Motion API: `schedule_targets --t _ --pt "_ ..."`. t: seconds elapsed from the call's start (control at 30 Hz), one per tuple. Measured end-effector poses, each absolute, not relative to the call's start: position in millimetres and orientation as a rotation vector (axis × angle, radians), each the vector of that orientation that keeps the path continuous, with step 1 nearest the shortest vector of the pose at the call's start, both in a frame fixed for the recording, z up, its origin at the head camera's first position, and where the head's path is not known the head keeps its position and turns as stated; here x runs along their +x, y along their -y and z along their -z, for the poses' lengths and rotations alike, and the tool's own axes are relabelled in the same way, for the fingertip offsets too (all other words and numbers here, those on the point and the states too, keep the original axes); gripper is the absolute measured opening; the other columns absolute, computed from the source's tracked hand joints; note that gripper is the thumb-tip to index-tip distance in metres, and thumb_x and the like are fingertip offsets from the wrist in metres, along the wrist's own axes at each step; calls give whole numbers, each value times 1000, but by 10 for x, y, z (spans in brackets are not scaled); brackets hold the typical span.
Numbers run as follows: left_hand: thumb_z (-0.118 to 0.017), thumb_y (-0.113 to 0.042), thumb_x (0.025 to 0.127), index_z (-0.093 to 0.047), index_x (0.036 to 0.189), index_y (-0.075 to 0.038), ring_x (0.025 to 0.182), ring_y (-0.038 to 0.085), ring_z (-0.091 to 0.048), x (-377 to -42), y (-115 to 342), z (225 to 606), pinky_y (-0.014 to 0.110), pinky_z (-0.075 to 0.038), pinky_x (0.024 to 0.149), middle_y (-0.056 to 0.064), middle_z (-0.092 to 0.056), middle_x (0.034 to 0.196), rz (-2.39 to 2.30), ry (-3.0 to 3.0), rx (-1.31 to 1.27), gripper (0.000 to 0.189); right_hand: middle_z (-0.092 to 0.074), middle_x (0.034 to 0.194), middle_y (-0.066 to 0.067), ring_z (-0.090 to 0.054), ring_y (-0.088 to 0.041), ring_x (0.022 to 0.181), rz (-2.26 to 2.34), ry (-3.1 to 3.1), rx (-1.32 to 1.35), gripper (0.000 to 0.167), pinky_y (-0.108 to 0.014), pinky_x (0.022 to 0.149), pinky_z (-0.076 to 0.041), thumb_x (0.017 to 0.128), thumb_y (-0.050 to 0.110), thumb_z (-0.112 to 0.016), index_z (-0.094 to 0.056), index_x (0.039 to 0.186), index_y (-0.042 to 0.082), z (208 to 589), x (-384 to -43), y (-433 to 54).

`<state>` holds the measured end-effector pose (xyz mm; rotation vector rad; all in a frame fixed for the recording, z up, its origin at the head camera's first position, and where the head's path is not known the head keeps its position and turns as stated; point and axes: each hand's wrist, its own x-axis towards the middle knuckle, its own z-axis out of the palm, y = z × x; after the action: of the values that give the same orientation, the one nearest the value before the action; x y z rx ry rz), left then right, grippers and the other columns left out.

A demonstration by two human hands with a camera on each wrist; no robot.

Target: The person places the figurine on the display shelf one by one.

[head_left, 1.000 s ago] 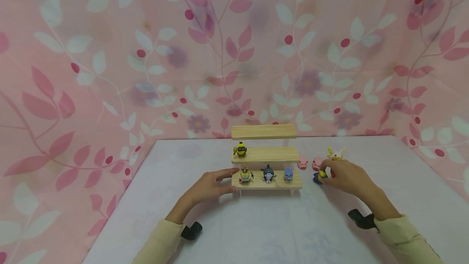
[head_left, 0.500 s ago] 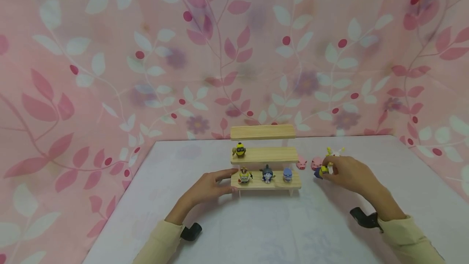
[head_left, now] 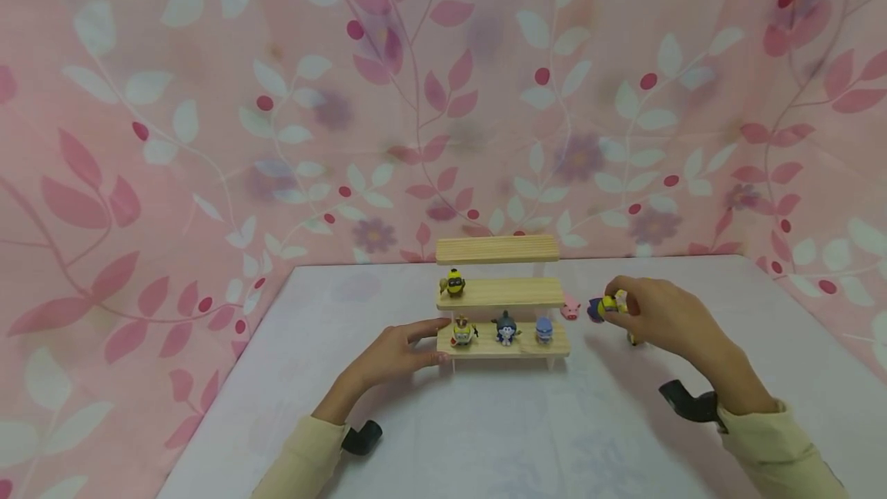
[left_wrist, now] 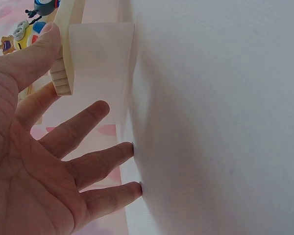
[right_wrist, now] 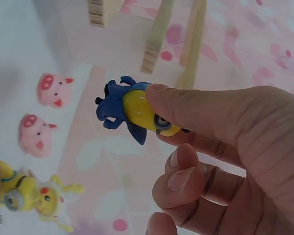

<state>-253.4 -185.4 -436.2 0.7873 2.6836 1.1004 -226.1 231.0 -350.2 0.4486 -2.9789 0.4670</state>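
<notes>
My right hand [head_left: 665, 318] holds a small yellow minion figurine [right_wrist: 137, 105] in blue clothes between thumb and index finger, tilted, up off the table to the right of the stand. My left hand [head_left: 395, 353] grips the left end of the lowest board of a three-tier wooden display stand [head_left: 499, 295], thumb at the front edge and index finger behind; its other fingers spread, two tips at the tablecloth. A minion with a crown [head_left: 463, 332], a dark-helmeted figurine [head_left: 507, 329] and a blue figurine [head_left: 543, 330] stand on that board. A yellow-and-black figurine [head_left: 454, 283] occupies the middle board.
Beside the stand, two pink pig figurines [right_wrist: 55, 90] sit on the white tablecloth [head_left: 485, 422]. Near them are another minion [right_wrist: 14, 191] and a white figurine with yellow antler-like parts [right_wrist: 51, 198]. Pink floral fabric [head_left: 443, 98] hangs behind.
My right hand has raised the minion figurine off the table and shifted slightly, now covering one pig in the head view. The left hand stays at the stand.
</notes>
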Motion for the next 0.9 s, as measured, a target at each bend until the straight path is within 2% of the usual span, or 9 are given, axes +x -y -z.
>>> schedule_targets --t 0.3,0.53,0.9 --pt "-72 -51 87 -53 143 -34 133 25 -47 -2540 1864 4372 54 -39 105 0 -61 134 -1101 -2679 786 62 -48 68 4 -41 -14 54 -456 2906 511 34 -30 47 -34 87 29 -76 -65 113 10 3360 -2244 -2220" --pt "-72 -52 86 -52 143 -37 133 24 -46 -2535 1863 4358 52 -38 106 -1 -61 134 -1082 -2691 772 62 -48 68 4 -41 -14 55 -457 2889 527 38 -29 47 -34 86 33 -78 -66 113 10 3247 -2273 -2052" --pt "-71 -53 86 -51 143 -37 133 22 -46 -2550 1864 4364 51 -38 106 -2 -60 135 -1080 -2686 792 62 -49 66 4 -42 -13 52 -500 2850 612 36 -29 46 -35 85 30 -80 -67 112 11 3166 -2359 -1794"
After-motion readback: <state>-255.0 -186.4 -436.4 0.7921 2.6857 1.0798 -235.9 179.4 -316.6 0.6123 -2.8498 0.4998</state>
